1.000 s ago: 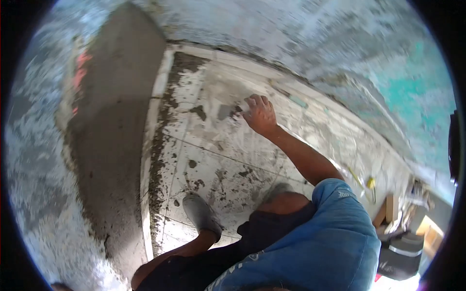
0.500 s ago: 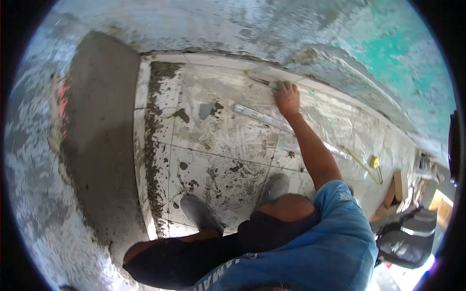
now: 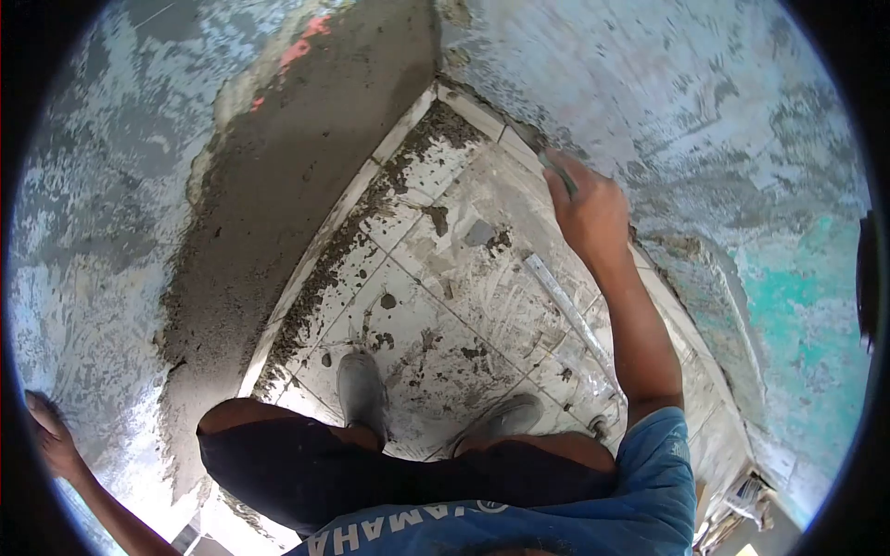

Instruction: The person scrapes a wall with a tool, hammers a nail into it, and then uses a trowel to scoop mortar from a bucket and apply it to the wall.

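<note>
My right hand (image 3: 593,208) is closed around the handle of a small tool (image 3: 559,174), whose far end reaches the top of the white skirting tiles (image 3: 482,116) at the foot of the bluish wall (image 3: 593,74). At the far left edge of the view is my left hand (image 3: 56,440), near the patchy grey wall (image 3: 102,278); its fingers are partly cut off by the dark rim, so what it touches is unclear. Fresh grey mortar (image 3: 278,176) covers a broad band of the left wall above the skirting.
Mortar crumbs lie over the tiled floor (image 3: 445,324), along with a long metal straightedge (image 3: 567,310). My two grey boots (image 3: 362,394) stand on the tiles. Assorted items (image 3: 742,500) are piled at the lower right.
The view has turned toward the corner. My right hand has left the floor by the skirting and now holds the tool up at the wall. My left hand has come into view.
</note>
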Available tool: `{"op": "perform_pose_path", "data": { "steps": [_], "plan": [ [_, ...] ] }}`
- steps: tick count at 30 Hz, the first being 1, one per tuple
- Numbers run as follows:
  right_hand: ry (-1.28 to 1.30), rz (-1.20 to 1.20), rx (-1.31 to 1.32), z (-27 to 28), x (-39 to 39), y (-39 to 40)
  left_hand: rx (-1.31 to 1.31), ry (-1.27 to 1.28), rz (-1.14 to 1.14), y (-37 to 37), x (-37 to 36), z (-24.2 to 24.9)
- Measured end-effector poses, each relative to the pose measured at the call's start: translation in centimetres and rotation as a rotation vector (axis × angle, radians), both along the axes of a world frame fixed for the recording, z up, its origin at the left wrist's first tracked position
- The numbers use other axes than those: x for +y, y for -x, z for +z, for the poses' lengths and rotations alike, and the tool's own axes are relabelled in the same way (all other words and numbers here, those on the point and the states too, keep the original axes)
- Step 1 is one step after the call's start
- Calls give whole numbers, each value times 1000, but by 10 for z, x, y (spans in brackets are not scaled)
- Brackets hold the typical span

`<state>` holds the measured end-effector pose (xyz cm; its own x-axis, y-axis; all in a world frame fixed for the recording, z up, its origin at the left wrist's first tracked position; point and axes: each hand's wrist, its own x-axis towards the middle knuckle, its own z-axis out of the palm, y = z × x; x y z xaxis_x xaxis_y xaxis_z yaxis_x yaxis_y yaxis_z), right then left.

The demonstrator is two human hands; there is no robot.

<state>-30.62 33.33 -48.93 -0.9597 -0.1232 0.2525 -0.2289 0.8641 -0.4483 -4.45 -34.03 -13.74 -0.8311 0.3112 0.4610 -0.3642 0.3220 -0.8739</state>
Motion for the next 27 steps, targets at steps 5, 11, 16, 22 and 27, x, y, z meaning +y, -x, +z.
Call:
{"op": "perform_pose_path", "data": {
  "steps": [5, 11, 16, 22, 27],
  "plan": [
    [-152, 41, -80, 11, -75, 64, -111, -117, -74, 2, 21, -10],
    [-257, 25, -149, -50, -110, 111, -38, 374, 1292, 37, 115, -33],
    [-113, -25, -74, -37, -115, 104, -131, -73, -120, 16, 45, -16],
    [-133, -27, -72, -31, -121, 95, -177, -250, -121, -47, -45, -2],
    [-354, -29, -84, -83, -116, 131, -148, -236, -57, -42, -40, -13]
  ]
}}
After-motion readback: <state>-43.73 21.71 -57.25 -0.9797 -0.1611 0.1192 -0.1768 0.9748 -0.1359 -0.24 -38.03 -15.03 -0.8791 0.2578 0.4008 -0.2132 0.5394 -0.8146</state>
